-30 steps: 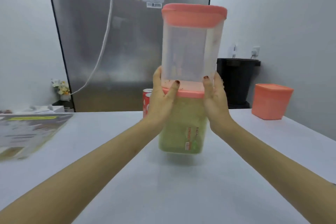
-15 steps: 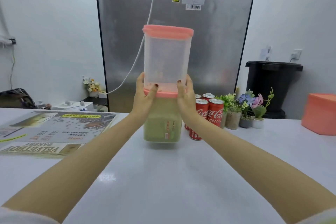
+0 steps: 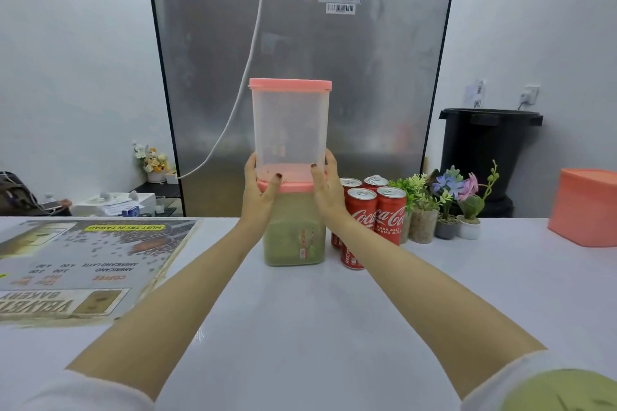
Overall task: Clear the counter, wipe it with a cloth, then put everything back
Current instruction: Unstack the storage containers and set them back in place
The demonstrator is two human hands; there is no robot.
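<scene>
Near the counter's (image 3: 300,327) far edge, left hand (image 3: 258,195) and right hand (image 3: 329,193) grip stacked containers (image 3: 290,130) beside cans (image 3: 377,213).

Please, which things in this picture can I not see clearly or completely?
Head view: the label on the lower container is too small to read.
Head view: the pink box is cut off by the right edge.
Head view: the cola cans are partly hidden by the right forearm and by each other; their count is unclear.
</scene>
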